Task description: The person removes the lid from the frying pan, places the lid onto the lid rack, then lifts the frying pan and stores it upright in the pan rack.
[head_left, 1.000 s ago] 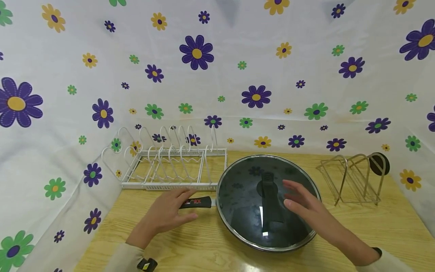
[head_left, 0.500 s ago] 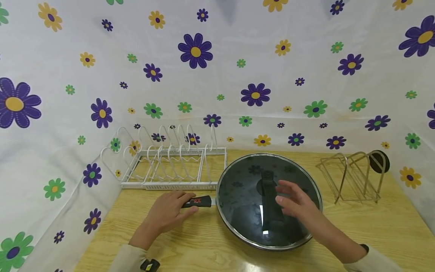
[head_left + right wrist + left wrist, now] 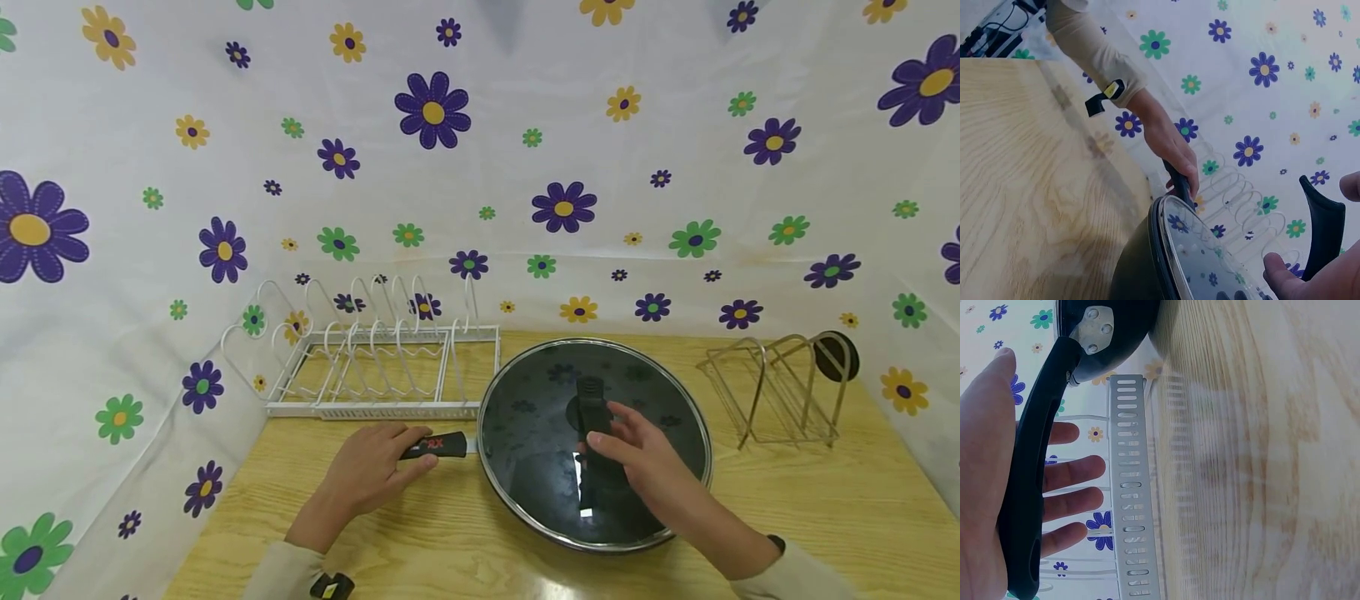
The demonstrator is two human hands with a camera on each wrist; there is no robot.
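Observation:
A frying pan (image 3: 1135,269) stands on the table under a dark glass lid (image 3: 525,492) with a metal rim. My left hand (image 3: 367,471) rests over the black pan handle (image 3: 446,445). The left wrist view has that handle along the palm, the fingers (image 3: 1075,474) reaching past it fairly straight and the thumb apart. Over the lid, my right hand (image 3: 656,467) is at the upright black lid handle (image 3: 592,417). Its thumb and fingers lie spread on either side of the handle, not closed round it. The handle's lower part is partly hidden by this hand in the head view.
A white wire rack (image 3: 375,408) with tall loops stands at the back left, close to the pan. Towards the back right is a smaller metal rack (image 3: 795,442) with a dark round piece (image 3: 836,357) at its end. A flower-printed cloth (image 3: 480,167) encloses the wooden table (image 3: 420,533).
My right hand has moved left and slightly down to the lid handle. The left hand has settled a little further onto the pan handle. Pan and lid stay in place.

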